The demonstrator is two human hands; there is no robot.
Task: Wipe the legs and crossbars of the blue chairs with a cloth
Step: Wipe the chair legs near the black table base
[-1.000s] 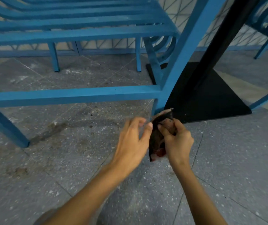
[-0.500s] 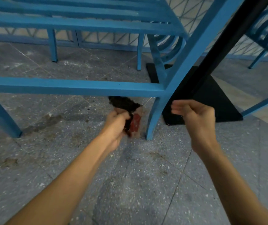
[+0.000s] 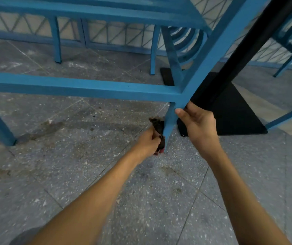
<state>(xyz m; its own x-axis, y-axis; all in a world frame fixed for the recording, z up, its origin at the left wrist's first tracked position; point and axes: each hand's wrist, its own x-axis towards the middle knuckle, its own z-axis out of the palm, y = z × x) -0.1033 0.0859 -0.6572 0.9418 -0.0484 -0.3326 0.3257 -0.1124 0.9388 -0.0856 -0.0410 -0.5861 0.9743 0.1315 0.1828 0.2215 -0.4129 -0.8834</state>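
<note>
The cloth [image 3: 158, 129] is now against the inner side of the near leg [image 3: 170, 121], low down by its foot. A second ago I had it bunched between both hands in front of that leg. Half a second ago my left hand [image 3: 147, 143] had taken it alone and held it under the crossbar [image 3: 81, 87], clear of the leg. Now it touches the paint, so I judge the wipe of this leg's lower part is starting. The crossbar above looks untouched by the cloth at this moment.

My right hand [image 3: 199, 124], which hung free in a loose fist half a second ago, has come onto the same leg just under the crossbar joint. I take that as steadying the chair while the other hand rubs.

My left fingers are curled tight round the dark wad, knuckles up and wrist bent down toward the floor [image 3: 88, 174]. A frayed end sticks up above the fist. The left forearm reaches in from the lower left.

On the right, the thumb lies along the front edge of the leg. The fingers fold round its far side, holding nothing else. Just behind that hand, the black base [image 3: 238, 112] lies flat on the floor.
</note>
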